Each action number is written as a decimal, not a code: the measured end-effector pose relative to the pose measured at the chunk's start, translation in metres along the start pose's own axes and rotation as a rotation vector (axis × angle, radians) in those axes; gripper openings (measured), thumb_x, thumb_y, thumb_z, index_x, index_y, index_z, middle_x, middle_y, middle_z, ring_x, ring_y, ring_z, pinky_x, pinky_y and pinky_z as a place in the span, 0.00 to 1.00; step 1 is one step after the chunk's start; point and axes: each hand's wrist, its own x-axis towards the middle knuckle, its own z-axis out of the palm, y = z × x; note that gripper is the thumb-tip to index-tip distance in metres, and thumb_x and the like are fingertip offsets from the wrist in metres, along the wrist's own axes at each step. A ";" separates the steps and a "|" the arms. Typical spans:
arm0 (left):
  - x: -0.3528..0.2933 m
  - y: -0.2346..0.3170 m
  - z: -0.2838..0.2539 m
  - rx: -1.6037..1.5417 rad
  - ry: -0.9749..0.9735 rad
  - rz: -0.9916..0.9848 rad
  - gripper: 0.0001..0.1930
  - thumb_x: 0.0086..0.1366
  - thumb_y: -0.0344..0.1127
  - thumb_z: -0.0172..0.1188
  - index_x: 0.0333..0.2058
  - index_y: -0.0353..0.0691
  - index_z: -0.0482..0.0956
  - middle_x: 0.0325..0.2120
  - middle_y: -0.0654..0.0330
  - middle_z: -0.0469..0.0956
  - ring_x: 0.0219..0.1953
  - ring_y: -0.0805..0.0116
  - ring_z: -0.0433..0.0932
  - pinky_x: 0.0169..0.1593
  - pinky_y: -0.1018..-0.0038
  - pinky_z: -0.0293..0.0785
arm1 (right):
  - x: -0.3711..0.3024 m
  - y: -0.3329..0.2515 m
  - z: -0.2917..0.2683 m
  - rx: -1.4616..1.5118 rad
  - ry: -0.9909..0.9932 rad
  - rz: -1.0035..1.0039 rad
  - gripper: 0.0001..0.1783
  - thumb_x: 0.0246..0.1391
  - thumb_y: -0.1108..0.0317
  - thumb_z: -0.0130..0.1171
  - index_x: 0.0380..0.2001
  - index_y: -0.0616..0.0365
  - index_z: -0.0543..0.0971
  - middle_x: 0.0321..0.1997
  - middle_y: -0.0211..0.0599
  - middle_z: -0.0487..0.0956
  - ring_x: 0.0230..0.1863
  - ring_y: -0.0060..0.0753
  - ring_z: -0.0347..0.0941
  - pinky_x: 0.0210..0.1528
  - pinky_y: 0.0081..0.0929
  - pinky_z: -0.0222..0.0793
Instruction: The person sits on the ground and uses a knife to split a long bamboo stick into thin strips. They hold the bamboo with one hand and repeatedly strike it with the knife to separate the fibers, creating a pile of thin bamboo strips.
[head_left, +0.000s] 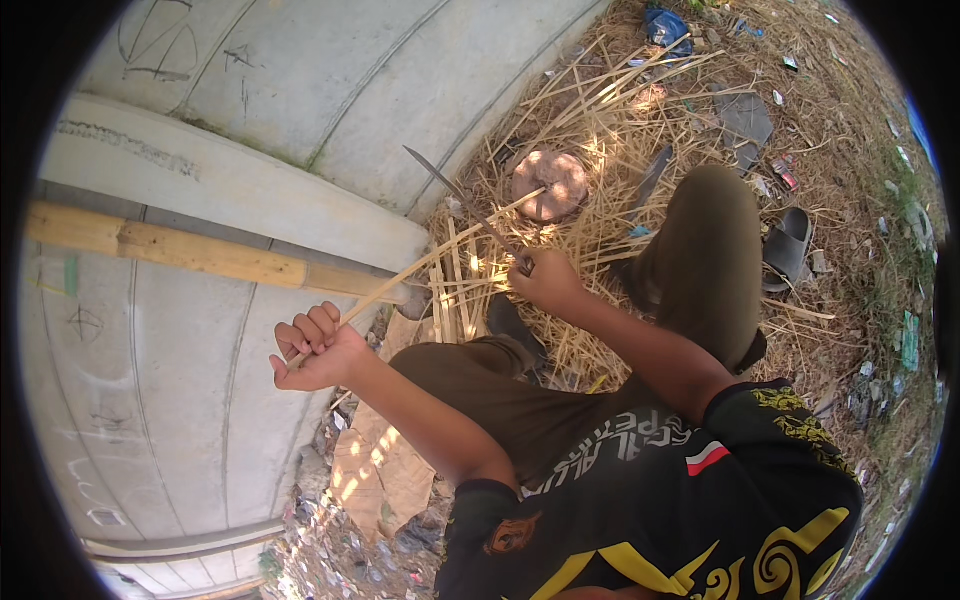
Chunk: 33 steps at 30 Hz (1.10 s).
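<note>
My left hand point(320, 347) is closed around one end of a long, pale bamboo strip point(412, 268). From there the strip slants away to the right, its far end over a round wooden chopping block point(562, 178). My right hand point(546, 281) grips the handle of a long-bladed knife point(452, 186), whose dark, slightly curved blade points to the far left. Blade and strip cross just left of the block; whether they touch, I cannot tell. Cut strips point(462, 290) lie on the ground between my hands.
A grey concrete wall point(240, 90) stands at the left, with a thick bamboo pole point(200, 252) along it. More loose strips point(610, 95) and a blue plastic bag point(664, 28) lie beyond the block. A dark sandal point(788, 246) is on the right; cardboard point(375, 475) lies near my left leg.
</note>
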 end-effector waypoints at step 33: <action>0.001 -0.001 0.002 0.035 0.216 0.042 0.21 0.58 0.53 0.47 0.14 0.50 0.52 0.07 0.68 0.45 0.11 0.75 0.41 0.22 0.75 0.41 | 0.007 0.034 0.004 -0.268 -0.119 0.214 0.19 0.46 0.57 0.62 0.35 0.63 0.81 0.27 0.47 0.81 0.29 0.45 0.81 0.35 0.40 0.76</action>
